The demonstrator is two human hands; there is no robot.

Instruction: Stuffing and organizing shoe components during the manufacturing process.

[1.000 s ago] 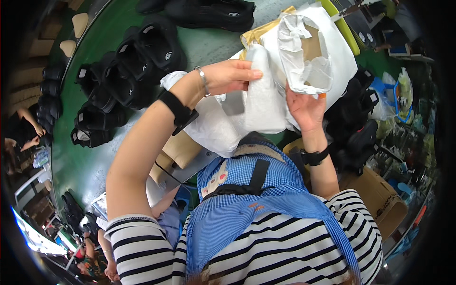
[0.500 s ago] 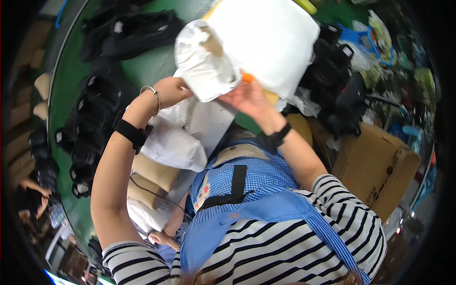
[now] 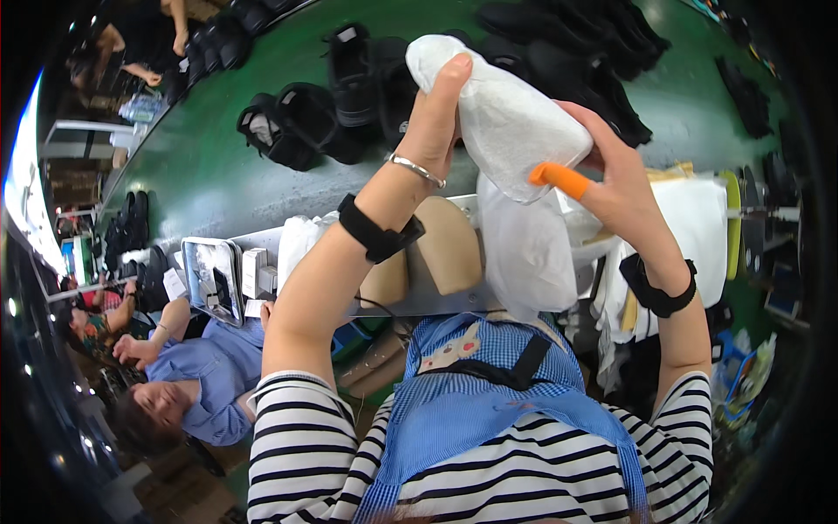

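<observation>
Long green bench [image 3: 218, 196] with pale, shiny reflections across its top.
At the far left, a bright white panel [image 3: 30, 183], window or lamp not clear; close to it, a pale metal frame [image 3: 87, 128].

Single wide head-worn fisheye view, downward.

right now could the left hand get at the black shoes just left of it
Probably, yes: nothing visible stands between the left hand and the black shoes beside it. It holds the white wrapped bundle, though, so it would likely have to let go, leaving that to the right hand.
</observation>
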